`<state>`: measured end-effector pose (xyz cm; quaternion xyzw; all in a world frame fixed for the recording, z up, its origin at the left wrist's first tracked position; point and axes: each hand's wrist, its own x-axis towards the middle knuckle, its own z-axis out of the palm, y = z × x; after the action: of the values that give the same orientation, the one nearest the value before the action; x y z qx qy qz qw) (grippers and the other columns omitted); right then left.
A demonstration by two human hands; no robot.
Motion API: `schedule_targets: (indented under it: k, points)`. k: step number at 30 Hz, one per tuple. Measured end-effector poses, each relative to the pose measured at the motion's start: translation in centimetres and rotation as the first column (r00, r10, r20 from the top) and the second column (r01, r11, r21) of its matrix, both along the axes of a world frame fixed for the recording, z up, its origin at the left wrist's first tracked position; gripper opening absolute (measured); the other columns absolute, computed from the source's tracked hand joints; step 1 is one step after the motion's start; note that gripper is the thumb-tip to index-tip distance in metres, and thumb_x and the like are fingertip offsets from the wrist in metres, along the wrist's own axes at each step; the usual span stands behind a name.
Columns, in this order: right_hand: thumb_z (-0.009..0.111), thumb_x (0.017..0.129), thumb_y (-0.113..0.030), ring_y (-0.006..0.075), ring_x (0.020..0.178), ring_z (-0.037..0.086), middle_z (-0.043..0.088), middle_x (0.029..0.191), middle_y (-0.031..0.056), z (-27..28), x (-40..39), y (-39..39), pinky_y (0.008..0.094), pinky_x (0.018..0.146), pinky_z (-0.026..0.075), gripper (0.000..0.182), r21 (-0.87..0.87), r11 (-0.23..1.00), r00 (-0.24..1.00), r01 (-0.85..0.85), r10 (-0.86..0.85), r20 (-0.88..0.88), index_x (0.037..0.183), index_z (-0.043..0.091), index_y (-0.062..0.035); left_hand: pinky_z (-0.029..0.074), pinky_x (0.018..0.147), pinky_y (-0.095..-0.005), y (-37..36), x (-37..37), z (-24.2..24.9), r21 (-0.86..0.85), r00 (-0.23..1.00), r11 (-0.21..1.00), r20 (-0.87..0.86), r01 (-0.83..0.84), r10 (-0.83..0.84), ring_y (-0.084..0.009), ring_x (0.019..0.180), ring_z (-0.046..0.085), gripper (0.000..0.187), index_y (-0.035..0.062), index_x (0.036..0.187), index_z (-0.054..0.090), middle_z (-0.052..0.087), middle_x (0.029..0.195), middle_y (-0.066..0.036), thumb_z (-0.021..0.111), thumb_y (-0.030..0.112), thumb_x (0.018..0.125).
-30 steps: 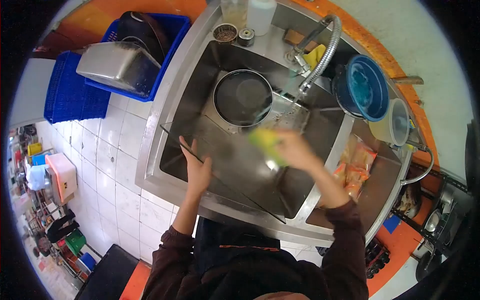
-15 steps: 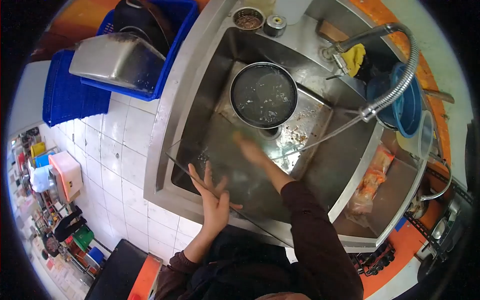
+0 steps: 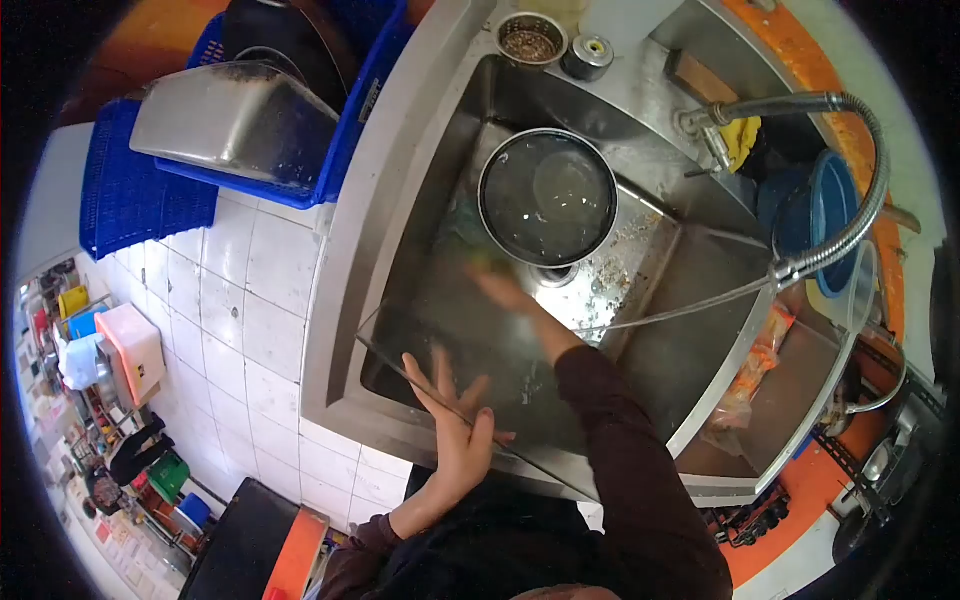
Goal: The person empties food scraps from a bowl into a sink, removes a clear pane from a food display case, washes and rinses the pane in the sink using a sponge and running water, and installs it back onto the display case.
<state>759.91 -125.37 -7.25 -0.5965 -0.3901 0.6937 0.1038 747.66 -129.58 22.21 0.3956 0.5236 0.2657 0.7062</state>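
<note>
A clear flat panel, like a sheet of glass, is tilted over the sink with its dark edge towards me. My left hand supports that near edge, its fingers spread on one side and the thumb on the other. Over the panel's surface, my right hand presses what looks like a green and yellow sponge, blurred by motion. Just beyond lies a round dark pan with water and suds in it, inside the steel sink.
A curved faucet hose pours water into the sink from the right. Blue basket with a steel container stands at left. A strainer cup sits on the back ledge. Bagged orange items lie in the right basin.
The right hand and sponge have shifted slightly over the panel, staying in contact. The view has turned a little, so the sink appears further right. The left hand keeps its hold.
</note>
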Motion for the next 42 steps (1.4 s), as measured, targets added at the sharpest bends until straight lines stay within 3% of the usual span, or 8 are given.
schedule_targets:
  k: [11,13,19,24,31,34,39,42]
  points:
    - [0.021,0.081,-0.064,0.0267,0.130,0.011,0.011,0.140,0.0141,-3.6,0.2,3.4,0.0395,0.105,0.013,0.077,-0.309,0.951,0.979,0.005,-0.068,-0.193,0.136,0.013,-0.0116,0.054,0.056,-0.0241,-0.5,-1.4,-1.5,0.162,0.994,0.984,-0.088,0.075,-0.061,-0.0429,0.115,0.034,0.093,0.0276,0.127,-0.028,0.002,0.139,-0.021,0.031,-0.016,0.069]
    - [0.021,0.080,-0.065,0.0288,0.129,0.012,0.012,0.140,0.0137,-10.9,1.4,-3.3,0.0408,0.104,0.013,0.078,-0.029,0.989,0.959,0.144,-0.147,-0.243,0.136,0.013,-0.0123,0.053,0.071,-0.0320,0.1,-1.2,-0.4,-0.024,1.000,1.000,0.019,-0.001,0.002,-0.0405,0.121,0.026,0.094,0.0253,0.127,-0.028,-0.001,0.139,-0.021,0.031,-0.016,0.068]
    - [0.016,0.085,-0.056,0.0259,0.129,0.013,0.013,0.140,0.0117,-7.3,-2.9,7.7,0.0388,0.105,0.014,0.067,-0.160,0.987,1.000,-0.027,0.026,-0.008,0.135,0.014,-0.0119,0.035,0.093,-0.0505,-0.3,-1.6,-1.9,0.203,0.999,0.978,-0.008,0.043,-0.043,-0.0320,0.130,0.002,0.093,0.0190,0.128,-0.027,-0.022,0.137,-0.011,0.032,-0.017,0.066]
    - [0.020,0.089,-0.047,0.0292,0.126,0.024,0.022,0.137,0.0168,-7.6,-1.8,6.2,0.0393,0.103,0.018,0.057,0.206,0.957,0.979,-0.202,0.191,0.075,0.129,0.034,-0.0079,0.039,0.090,-0.0486,0.0,-1.6,-1.7,0.240,0.996,0.969,-0.072,0.059,-0.043,-0.0340,0.129,0.006,0.095,0.0208,0.127,-0.029,-0.017,0.138,-0.013,0.033,-0.017,0.065]
    - [0.026,0.091,-0.035,0.0312,0.122,0.031,0.032,0.132,0.0153,-3.4,-2.0,5.0,0.0400,0.101,0.021,0.044,-0.061,0.997,0.979,0.057,-0.044,0.199,0.125,0.040,-0.0114,0.053,0.064,-0.0302,-0.1,-2.2,-1.6,0.054,0.997,0.996,-0.021,0.073,-0.072,-0.0462,0.119,0.024,0.100,0.0288,0.126,-0.030,-0.003,0.139,-0.019,0.035,-0.017,0.065]
    - [0.028,0.090,-0.031,0.0307,0.122,0.031,0.033,0.132,0.0154,-1.7,-3.5,9.2,0.0399,0.102,0.021,0.041,-0.076,0.938,0.835,-0.340,0.338,0.434,0.126,0.040,-0.0149,0.053,0.060,-0.0291,-0.2,-2.5,-1.8,0.074,0.997,0.994,-0.003,0.074,-0.074,-0.0467,0.118,0.026,0.100,0.0292,0.126,-0.030,-0.002,0.139,-0.020,0.035,-0.016,0.065]
    - [0.044,0.081,-0.033,0.0313,0.107,0.045,0.047,0.115,0.0204,-11.5,-3.3,8.3,0.0415,0.087,0.036,0.042,0.283,0.951,0.899,-0.123,-0.014,0.438,0.103,0.054,0.0014,0.054,0.058,-0.0291,0.0,-2.7,-2.0,0.103,0.997,0.992,-0.008,0.078,-0.078,-0.0467,0.118,0.026,0.100,0.0299,0.126,-0.030,-0.002,0.138,-0.021,0.036,-0.016,0.065]
    - [0.041,0.082,-0.028,0.0318,0.110,0.042,0.043,0.119,0.0196,-17.1,-3.1,4.4,0.0409,0.090,0.034,0.041,0.246,0.945,0.886,-0.215,0.083,0.456,0.110,0.047,0.0010,0.055,0.058,-0.0297,0.3,-3.0,-1.9,0.059,0.996,0.994,-0.009,0.092,-0.092,-0.0469,0.118,0.025,0.100,0.0307,0.126,-0.029,-0.002,0.138,-0.022,0.036,-0.015,0.065]
